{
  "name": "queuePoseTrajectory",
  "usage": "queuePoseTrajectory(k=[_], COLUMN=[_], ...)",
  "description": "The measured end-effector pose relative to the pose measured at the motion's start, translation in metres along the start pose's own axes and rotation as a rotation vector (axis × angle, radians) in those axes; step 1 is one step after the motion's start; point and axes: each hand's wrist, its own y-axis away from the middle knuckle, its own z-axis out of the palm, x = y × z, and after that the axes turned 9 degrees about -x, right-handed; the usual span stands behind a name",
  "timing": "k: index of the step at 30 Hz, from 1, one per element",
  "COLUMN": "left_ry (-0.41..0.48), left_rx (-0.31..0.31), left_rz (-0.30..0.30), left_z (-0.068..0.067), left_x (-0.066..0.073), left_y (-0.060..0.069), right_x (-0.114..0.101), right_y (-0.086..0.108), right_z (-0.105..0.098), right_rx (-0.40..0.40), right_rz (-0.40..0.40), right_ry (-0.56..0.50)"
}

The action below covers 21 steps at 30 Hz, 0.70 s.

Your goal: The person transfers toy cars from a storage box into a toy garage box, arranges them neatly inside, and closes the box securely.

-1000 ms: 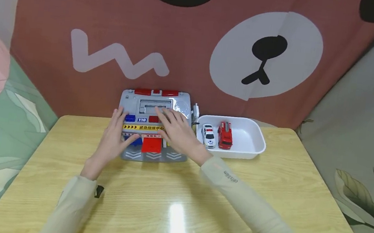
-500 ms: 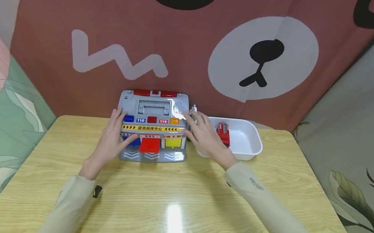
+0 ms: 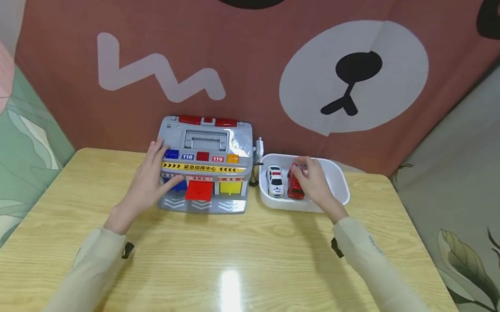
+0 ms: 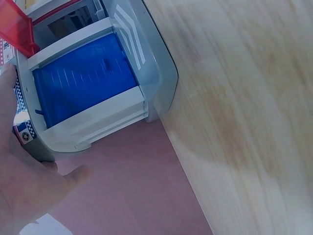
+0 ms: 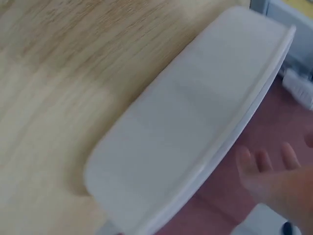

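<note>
A grey toy rescue station with blue, red and yellow doors stands at the back of the table. My left hand rests along its left side, fingers straight and thumb spread across the front; the left wrist view shows the blue door close by. At its right is a white tray holding a white toy police car and a red toy fire truck. My right hand is over the fire truck, covering part of it. Its separated fingers show above the tray wall in the right wrist view.
The wooden table reaches forward from the toys. A curtain with a bear print hangs directly behind its far edge. A small white piece with a dark cord is at the station's right side, beside the tray.
My right hand has moved right, from the station's top past its right side to above the fire truck in the tray. My left hand has kept its place on the station.
</note>
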Motion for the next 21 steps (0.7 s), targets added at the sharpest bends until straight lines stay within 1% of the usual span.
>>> queuePoseTrajectory(k=[3,8,11,13,17,21], left_ry=[-0.004,-0.021,-0.036,-0.041,-0.040,-0.052], left_rx=[-0.004,-0.002,0.000,-0.005,-0.017,-0.016], left_rz=[-0.005,-0.013,-0.017,-0.021,-0.026,-0.028], left_z=[-0.001,-0.002,-0.004,-0.004,-0.003,-0.002], left_x=[0.000,-0.001,-0.001,-0.001,0.000,0.000], left_y=[0.000,-0.002,-0.003,-0.002,-0.001,0.000], right_x=[0.012,0.027,0.032,0.035,0.040,0.052], right_y=[-0.001,-0.007,-0.011,-0.011,-0.010,-0.012], right_z=[-0.008,-0.020,-0.027,-0.030,-0.031,-0.026], right_rx=[-0.051,-0.173,-0.252,-0.297,-0.347,-0.389], right_rz=[0.107,0.299,0.392,0.447,0.542,0.582], right_ry=[-0.121,-0.328,-0.396,-0.462,-0.595,-0.663])
